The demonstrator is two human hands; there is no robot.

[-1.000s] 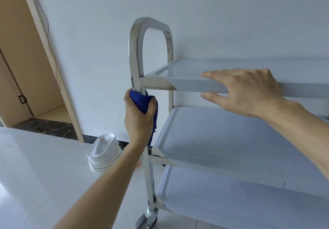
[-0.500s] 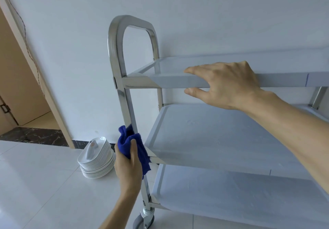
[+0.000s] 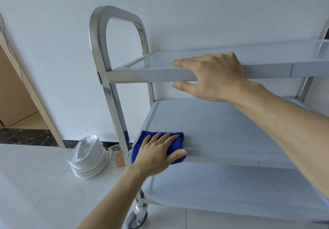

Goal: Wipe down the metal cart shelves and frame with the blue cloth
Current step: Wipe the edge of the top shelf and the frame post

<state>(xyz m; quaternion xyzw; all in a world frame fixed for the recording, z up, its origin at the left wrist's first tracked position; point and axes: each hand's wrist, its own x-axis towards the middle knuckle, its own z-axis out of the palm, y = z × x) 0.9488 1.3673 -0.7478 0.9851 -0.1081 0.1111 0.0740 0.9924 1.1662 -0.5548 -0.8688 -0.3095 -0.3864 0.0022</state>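
White wall | blue cloth [image 3: 158, 146] lies lengthwise (seemingly) along middle shelf [image 3: 222, 127] edge

cloth [image 3: 158, 146] on middle shelf [image 3: 222, 127], front-left corner | plate stack [image 3: 88, 159], spray bottle [image 3: 119, 155] left of cart, on floor

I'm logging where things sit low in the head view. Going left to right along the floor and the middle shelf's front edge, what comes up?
Stack of white plates → orange spray bottle → cart's front upright post → blue cloth under the left hand → bare middle shelf.
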